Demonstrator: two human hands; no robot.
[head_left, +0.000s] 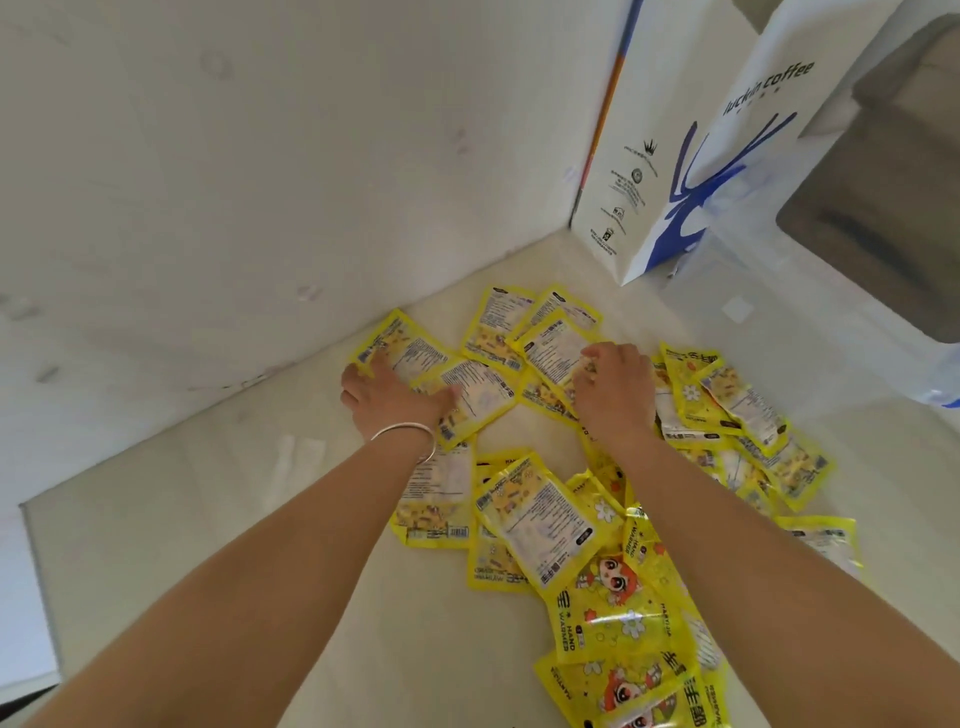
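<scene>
Left hand fingers flat on far-left packet; right hand fingers in a pinch on middle packet.

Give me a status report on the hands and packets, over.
Left hand flat on the yellow packets. Right hand, fingers curled, pinching one beside it. Paper bag upright beyond the pile, nothing blocking.

The flat yellow plastic packets look glossy and smooth. The tall white paper bag is matt, the thin silver metal bangle shines, and the pale tabletop is smooth.
</scene>
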